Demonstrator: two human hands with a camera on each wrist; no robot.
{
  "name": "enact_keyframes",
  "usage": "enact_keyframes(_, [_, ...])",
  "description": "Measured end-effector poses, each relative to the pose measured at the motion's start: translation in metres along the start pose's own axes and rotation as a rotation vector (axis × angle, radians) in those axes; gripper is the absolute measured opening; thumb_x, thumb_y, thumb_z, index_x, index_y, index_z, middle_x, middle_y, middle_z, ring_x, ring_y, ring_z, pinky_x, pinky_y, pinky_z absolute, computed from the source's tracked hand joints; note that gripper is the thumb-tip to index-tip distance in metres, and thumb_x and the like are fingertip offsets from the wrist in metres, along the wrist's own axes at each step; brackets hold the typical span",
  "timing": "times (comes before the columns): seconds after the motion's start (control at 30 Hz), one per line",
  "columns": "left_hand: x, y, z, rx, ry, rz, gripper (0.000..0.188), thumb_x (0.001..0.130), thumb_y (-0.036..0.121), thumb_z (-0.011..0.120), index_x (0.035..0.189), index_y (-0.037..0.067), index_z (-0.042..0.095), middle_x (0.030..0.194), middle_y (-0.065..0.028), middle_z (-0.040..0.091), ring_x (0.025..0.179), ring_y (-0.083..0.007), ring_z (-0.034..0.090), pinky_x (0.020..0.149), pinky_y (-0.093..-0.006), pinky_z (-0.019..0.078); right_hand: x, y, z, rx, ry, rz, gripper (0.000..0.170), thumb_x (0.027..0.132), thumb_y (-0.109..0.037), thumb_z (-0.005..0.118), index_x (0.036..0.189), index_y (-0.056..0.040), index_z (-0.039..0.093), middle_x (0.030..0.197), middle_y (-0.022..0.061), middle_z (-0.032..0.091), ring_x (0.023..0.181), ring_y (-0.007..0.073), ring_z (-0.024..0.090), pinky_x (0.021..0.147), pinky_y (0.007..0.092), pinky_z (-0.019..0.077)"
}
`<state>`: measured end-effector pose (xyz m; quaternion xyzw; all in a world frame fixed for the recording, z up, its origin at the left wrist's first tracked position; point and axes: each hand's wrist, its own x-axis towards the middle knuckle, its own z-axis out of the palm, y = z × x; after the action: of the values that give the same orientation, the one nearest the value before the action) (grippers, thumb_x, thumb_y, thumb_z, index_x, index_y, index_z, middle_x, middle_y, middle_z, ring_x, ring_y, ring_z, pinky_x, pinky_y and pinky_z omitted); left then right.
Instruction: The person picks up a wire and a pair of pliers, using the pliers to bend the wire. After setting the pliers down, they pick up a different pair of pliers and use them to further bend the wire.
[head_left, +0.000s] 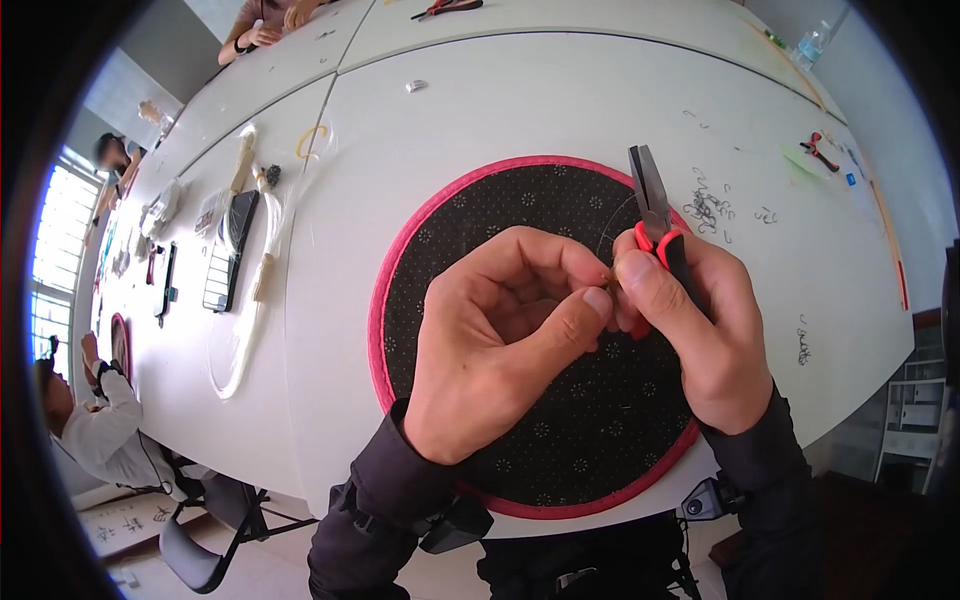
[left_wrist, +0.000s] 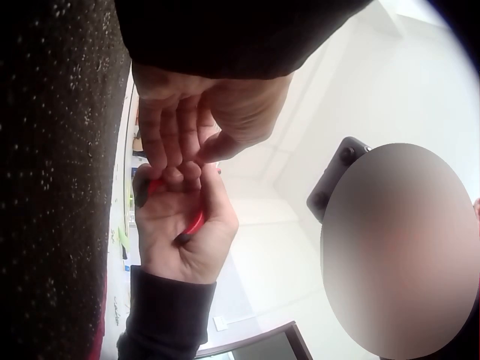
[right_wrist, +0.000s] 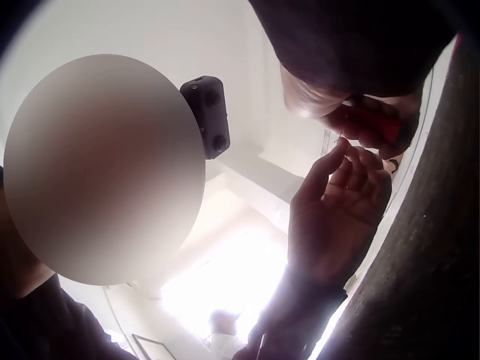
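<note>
Apparently, the pliers [head_left: 652,190] are parked rather than used: the right hand [head_left: 710,330] grips them with the jaws pointing away, so that, we think, its fingertips are free for fine work. The left hand [head_left: 490,340] pinches a tiny piece [head_left: 606,281] between thumb and index finger, just beside the right fingertips – too small for us to name. Both hands are above the round mat [head_left: 560,440], whose dark cloth perhaps prevents small parts from rolling. Small dark wire bits [head_left: 708,210] lie loosely piled on the surface [head_left: 520,100] beside the mat, probably for easy reach.

From the head view we see the right thumb over the handles, but not the palm; the left wrist view shows a red handle [left_wrist: 195,223] crossing that palm. The right wrist view – rather dark – gives us the left hand's inner side, its fingers bent.
</note>
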<state>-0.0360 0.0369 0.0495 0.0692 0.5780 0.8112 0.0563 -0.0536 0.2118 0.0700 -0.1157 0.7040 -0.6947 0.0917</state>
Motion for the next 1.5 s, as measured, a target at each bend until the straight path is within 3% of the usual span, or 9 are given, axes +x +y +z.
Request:
enact_keyframes(0.37, [0.002, 0.0, 0.0, 0.005, -0.006, -0.015, 0.014, 0.095, 0.007, 0.065, 0.105, -0.002, 0.06, 0.09, -0.011, 0.068, 0.083, -0.0176, 0.069, 0.074, -0.0319, 0.0568, 0.002, 0.005, -0.002, 0.081, -0.058, 0.075, 0.023, 0.101, -0.024, 0.062, 0.097, -0.0014, 0.066, 0.078, -0.0004, 0.06, 0.074, 0.0069, 0.054, 0.069, 0.0237, 0.0443])
enact_keyframes(0.57, [0.002, 0.004, -0.003, 0.22, 0.006, -0.045, 0.009, 0.095, 0.007, 0.066, 0.097, -0.001, 0.061, 0.085, -0.0045, 0.065, 0.078, -0.0102, 0.062, 0.071, -0.0247, 0.0493, 0.006, -0.002, -0.006, 0.076, 0.023, 0.075, 0.026, 0.097, -0.028, 0.066, 0.093, -0.0026, 0.069, 0.074, -0.002, 0.058, 0.072, 0.0056, 0.052, 0.067, 0.0218, 0.0403])
enact_keyframes(0.73, [-0.001, 0.009, 0.006, 0.497, -0.067, -0.06, 0.006, 0.089, 0.002, 0.067, 0.091, -0.001, 0.062, 0.082, -0.0017, 0.066, 0.077, -0.0068, 0.062, 0.075, -0.0251, 0.0505, 0.001, 0.005, -0.016, 0.269, -0.008, 0.112, 0.026, 0.096, -0.029, 0.067, 0.085, -0.0048, 0.066, 0.072, -0.0018, 0.057, 0.068, 0.0048, 0.047, 0.065, 0.0223, 0.0368])
enact_keyframes(0.8, [-0.002, 0.006, 0.005, 0.525, -0.099, -0.018, 0.005, 0.089, 0.0, 0.066, 0.093, -0.001, 0.062, 0.089, -0.0033, 0.066, 0.082, -0.0074, 0.062, 0.077, -0.0244, 0.0493, -0.007, 0.004, -0.028, 0.307, -0.07, 0.132, 0.027, 0.098, -0.027, 0.064, 0.104, -0.0017, 0.063, 0.086, 0.0022, 0.059, 0.08, 0.0117, 0.058, 0.074, 0.0265, 0.0447])
enact_keyframes(0.9, [-0.005, 0.009, 0.013, 0.442, -0.148, 0.011, 0.007, 0.09, -0.004, 0.063, 0.097, -0.001, 0.062, 0.108, -0.0081, 0.065, 0.097, -0.0096, 0.06, 0.085, -0.0244, 0.0472, -0.022, 0.003, -0.038, 0.402, -0.035, 0.132, 0.027, 0.097, -0.029, 0.064, 0.106, -0.0026, 0.064, 0.087, 0.0013, 0.06, 0.08, 0.0112, 0.059, 0.073, 0.0259, 0.045])
enact_keyframes(1.0, [-0.011, 0.013, 0.033, 0.491, -0.133, -0.037, 0.004, 0.09, -0.003, 0.063, 0.092, 0.0, 0.06, 0.094, -0.0064, 0.069, 0.087, -0.0102, 0.064, 0.079, -0.0245, 0.0506, -0.038, 0.001, -0.046, 0.347, 0.068, 0.1, 0.029, 0.096, -0.033, 0.067, 0.1, -0.004, 0.066, 0.081, -0.0009, 0.059, 0.074, 0.0089, 0.058, 0.068, 0.0237, 0.0433])
enact_keyframes(1.2, [-0.02, 0.001, 0.068, 0.667, -0.241, -0.064, 0.007, 0.085, -0.005, 0.064, 0.088, 0.0, 0.059, 0.084, -0.0041, 0.068, 0.077, -0.01, 0.065, 0.076, -0.0264, 0.053, -0.067, 0.008, -0.055, 0.388, -0.065, 0.102, 0.03, 0.096, -0.034, 0.067, 0.092, -0.0049, 0.069, 0.078, -0.0016, 0.058, 0.071, 0.0075, 0.054, 0.066, 0.023, 0.0409])
enact_keyframes(1.4, [-0.015, 0.002, 0.095, 0.711, -0.247, -0.105, 0.006, 0.087, 0.0, 0.063, 0.084, 0.0, 0.057, 0.074, -0.0002, 0.061, 0.069, -0.005, 0.057, 0.066, -0.0239, 0.0477, -0.095, 0.001, -0.094, 0.471, 0.112, 0.121, 0.023, 0.097, -0.029, 0.064, 0.101, -0.0063, 0.064, 0.081, 0.0, 0.06, 0.076, 0.0097, 0.058, 0.069, 0.0257, 0.0427])
enact_keyframes(1.5, [-0.008, -0.003, 0.112, 0.71, -0.315, -0.108, 0.007, 0.086, 0.001, 0.063, 0.085, -0.001, 0.057, 0.072, -0.0017, 0.061, 0.068, -0.0065, 0.058, 0.065, -0.025, 0.0482, -0.111, 0.001, -0.131, 0.466, 0.278, -0.002, 0.025, 0.097, -0.025, 0.063, 0.104, -0.0014, 0.061, 0.083, 0.0022, 0.06, 0.079, 0.0124, 0.059, 0.073, 0.0278, 0.0453])
